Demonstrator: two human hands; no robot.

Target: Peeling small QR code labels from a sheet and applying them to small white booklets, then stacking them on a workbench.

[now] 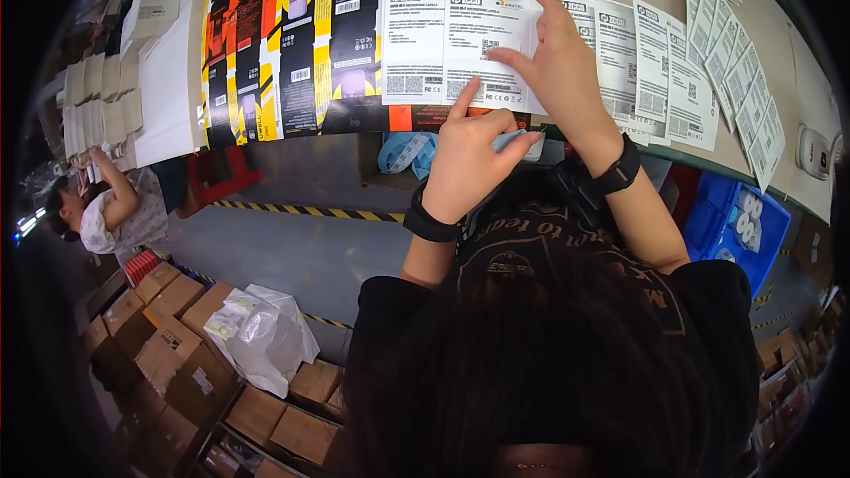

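A white printed label (469,35), with black text and a square code, lies over flat black-and-yellow printed cartons (305,53) on the work table. My left hand (478,155) is below it, index finger stretched onto the label's lower edge, thumb out and the other fingers curled. Over the label's right part, my right hand (571,80) has its thumb on the surface and its fingers spread toward the top edge. Another white label (412,44) sits directly to the left. More white labels (651,57) fan out to the right of my right hand.
Strips of small labels (739,80) overhang the table's right edge. White stacks (93,106) stand at the left end, where another person (115,212) works. A blue bin (744,221) with white rolls is below right. Cardboard boxes (181,354) and a white plastic bag (266,336) lie lower left.
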